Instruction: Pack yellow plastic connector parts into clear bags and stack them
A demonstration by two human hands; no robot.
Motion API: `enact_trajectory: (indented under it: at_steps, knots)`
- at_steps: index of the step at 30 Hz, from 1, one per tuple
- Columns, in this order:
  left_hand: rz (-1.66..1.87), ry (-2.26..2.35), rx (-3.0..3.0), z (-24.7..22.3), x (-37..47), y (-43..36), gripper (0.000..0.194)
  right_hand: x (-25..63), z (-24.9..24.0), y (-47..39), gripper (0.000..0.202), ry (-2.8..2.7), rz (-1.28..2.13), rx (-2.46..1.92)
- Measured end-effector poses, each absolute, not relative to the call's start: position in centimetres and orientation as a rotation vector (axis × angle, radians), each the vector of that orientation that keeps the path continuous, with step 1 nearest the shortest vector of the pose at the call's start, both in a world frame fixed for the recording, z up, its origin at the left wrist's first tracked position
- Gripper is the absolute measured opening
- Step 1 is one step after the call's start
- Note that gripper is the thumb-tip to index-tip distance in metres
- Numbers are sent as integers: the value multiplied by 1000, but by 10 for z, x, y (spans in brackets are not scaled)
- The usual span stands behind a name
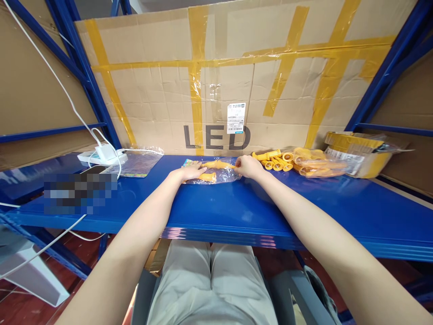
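Note:
A clear plastic bag (230, 176) lies on the blue shelf, with a long orange plastic piece (216, 164) and a shorter orange tube-shaped piece (208, 177) at it. A coloured label shows at the bag's left end. My left hand (192, 170) lies over that end, its fingers stretched out flat and pressing the bag down. At the opposite end, my right hand (248, 167) is closed in a pinch at the bag's edge, close to the long piece's tip. Whether its fingertips also touch that tip is hidden.
Right of my hand lie several loose orange pieces (277, 162) with round flared ends, then a bag of orange parts (320, 164) and a taped carton (360, 153). A power strip (101, 155) with white cables and another flat bag (138, 162) lie left. Cardboard (152, 99) stands behind.

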State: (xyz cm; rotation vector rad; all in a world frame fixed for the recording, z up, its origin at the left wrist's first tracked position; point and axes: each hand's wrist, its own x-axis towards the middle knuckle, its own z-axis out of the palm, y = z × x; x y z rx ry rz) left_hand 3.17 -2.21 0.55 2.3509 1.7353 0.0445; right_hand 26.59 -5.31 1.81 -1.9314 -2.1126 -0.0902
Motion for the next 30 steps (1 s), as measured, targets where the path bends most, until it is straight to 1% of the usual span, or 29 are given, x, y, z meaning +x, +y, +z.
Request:
enact_trajectory:
  at_steps: [3, 11, 17, 23, 30]
  knots:
    - [108, 1700, 2364, 5, 31, -21, 79, 267, 18, -52, 19, -2131, -102, -1932]
    - [311, 1731, 2217, 3, 32, -25, 66, 272, 14, -45, 20, -2167, -151, -1931]
    - [346, 1694, 2148, 1, 29, -21, 60, 275, 14, -44, 24, -2172, -190, -1934]
    - [342, 1637, 2159, 3, 26, -22, 55, 274, 14, -45, 23, -2200, -158, -1911]
    - [287, 1673, 2146, 13, 29, -35, 52, 275, 17, -46, 18, -2198, -112, -1897]
